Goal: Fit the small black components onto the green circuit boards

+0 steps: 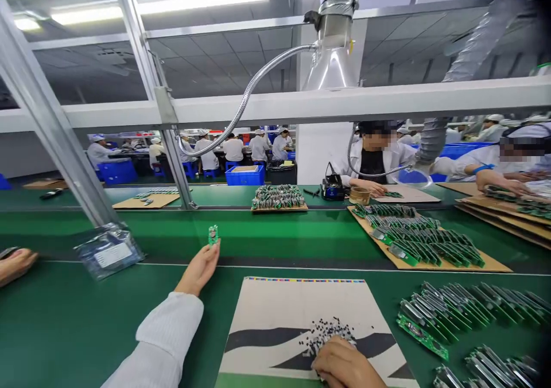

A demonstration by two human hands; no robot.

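The green desk [77, 319] spans the near scene, with a green conveyor belt [275, 233] running left to right just beyond it. A printed cardboard sheet [275, 313] lies flat on the desk, near centre. To its right, rows of green circuit boards [456, 310] lie overlapping on the desk surface. On the belt, far right, a brown cardboard tray [495, 262] carries further boards. A clear plastic bag [107, 250] lies at the belt's near edge, left.

The left hand [200, 267], in a white sleeve, reaches out over the belt's near edge; its grip is closed on a small green circuit board [212, 234], held upright at the fingertips above the belt. The right hand [344, 365] rests on the cardboard sheet, touching a pile of small dark components [329, 330]; whether its grip is closed on any of them cannot be told.

Another person's hand [15, 262] lies at the far left edge.
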